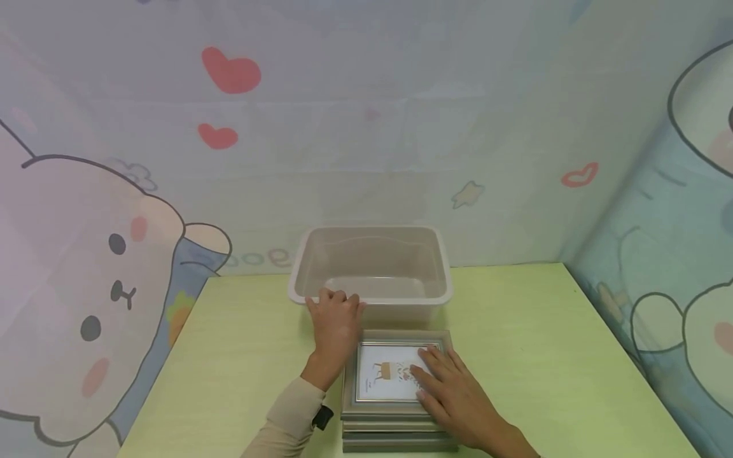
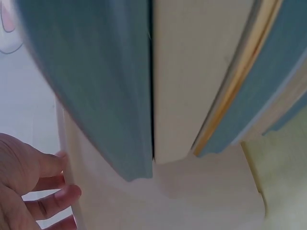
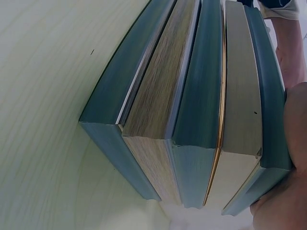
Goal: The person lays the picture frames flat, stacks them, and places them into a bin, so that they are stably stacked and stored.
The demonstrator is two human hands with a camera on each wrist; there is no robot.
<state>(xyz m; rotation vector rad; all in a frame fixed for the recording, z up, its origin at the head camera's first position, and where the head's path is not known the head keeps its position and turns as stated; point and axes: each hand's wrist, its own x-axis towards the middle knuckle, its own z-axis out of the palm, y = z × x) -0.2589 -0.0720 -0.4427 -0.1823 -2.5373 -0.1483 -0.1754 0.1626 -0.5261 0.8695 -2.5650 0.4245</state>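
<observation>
My left hand (image 1: 335,324) grips the near rim of a beige plastic bin (image 1: 401,301), left of the rim's middle. In the left wrist view its fingers (image 2: 64,197) curl at the edge of the bin wall (image 2: 168,203). Just in front of the bin stands a stack of several picture frames; the top picture frame (image 1: 395,408) lies face up and shows a white print with a small drawing. My right hand (image 1: 460,397) rests on the right part of this frame, fingers spread over the print. Grey-blue, beige and wood-grain frame sides (image 3: 196,110) show stacked in the right wrist view.
The light green table (image 1: 532,356) carries the bin and the stack. Behind it hangs a cloth backdrop (image 1: 366,159) printed with hearts and cartoon animals. A dark wristband (image 1: 323,417) sits at the left cuff. Inside, the bin's floor (image 1: 375,285) is bare.
</observation>
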